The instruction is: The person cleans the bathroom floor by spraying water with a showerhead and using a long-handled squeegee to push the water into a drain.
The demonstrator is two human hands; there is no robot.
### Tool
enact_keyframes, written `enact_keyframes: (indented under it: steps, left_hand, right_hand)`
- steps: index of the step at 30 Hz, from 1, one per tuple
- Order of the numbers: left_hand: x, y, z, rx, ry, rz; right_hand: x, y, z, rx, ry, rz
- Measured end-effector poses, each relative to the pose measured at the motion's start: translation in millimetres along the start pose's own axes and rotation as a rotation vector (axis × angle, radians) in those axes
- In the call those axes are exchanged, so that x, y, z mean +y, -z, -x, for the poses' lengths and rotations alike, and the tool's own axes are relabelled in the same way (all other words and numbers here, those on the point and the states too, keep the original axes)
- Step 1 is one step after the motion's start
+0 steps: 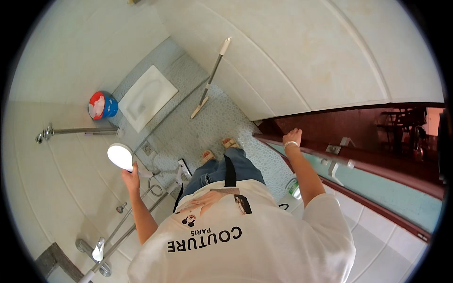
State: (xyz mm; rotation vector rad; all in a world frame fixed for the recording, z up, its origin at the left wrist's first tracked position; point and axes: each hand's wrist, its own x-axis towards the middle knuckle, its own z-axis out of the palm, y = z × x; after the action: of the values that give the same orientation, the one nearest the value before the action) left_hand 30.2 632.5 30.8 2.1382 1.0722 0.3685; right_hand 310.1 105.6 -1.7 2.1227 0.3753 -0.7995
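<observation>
My left hand (131,178) grips the handle of a white hand shower (120,156), its round head raised on the left side. From the handle's end a thin metal hose (155,191) loops down towards a chrome mixer tap (99,251) on the wall. My right hand (292,137), with a pale bracelet at the wrist, curls over the edge of a dark red-brown door (311,145) that stands ajar. Farther along that edge are the latch plate (333,149) and a lever handle (333,171). Ahead on the raised floor lies a white squat toilet (150,95).
A blue and red bucket (110,107) stands left of the toilet. A floor squeegee (214,72) leans against the wall. By my left leg is a flat mop (184,168) with a long pole. A floor drain (147,149) and a step edge lie ahead; a green-and-white container (294,189) is near the door.
</observation>
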Motion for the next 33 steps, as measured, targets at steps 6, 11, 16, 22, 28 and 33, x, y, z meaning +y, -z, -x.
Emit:
enact_keyframes:
  steps: [6, 11, 16, 22, 28, 33]
  left_hand:
    - [-37, -5, -28, -0.017, 0.06, 0.022]
    - [-28, -17, -43, 0.001, 0.045, -0.033]
    - [-21, -21, -55, -0.053, -0.038, 0.005]
    - [-22, -24, -67, -0.119, -0.093, -0.002]
    - [-13, -36, -69, -0.162, -0.105, -0.003]
    - [-6, -35, -50, -0.088, -0.128, -0.005]
  right_hand:
    - [-59, -21, 58, -0.15, 0.035, -0.166]
    - [-96, -56, 111, -0.327, -0.033, -0.365]
    - [-127, -80, 168, -0.444, -0.053, -0.452]
    - [-149, -119, 226, -0.5, -0.136, -0.605]
    - [-161, -170, 268, -0.59, -0.06, -0.679]
    - [-170, -220, 295, -0.667, 0.007, -0.69]
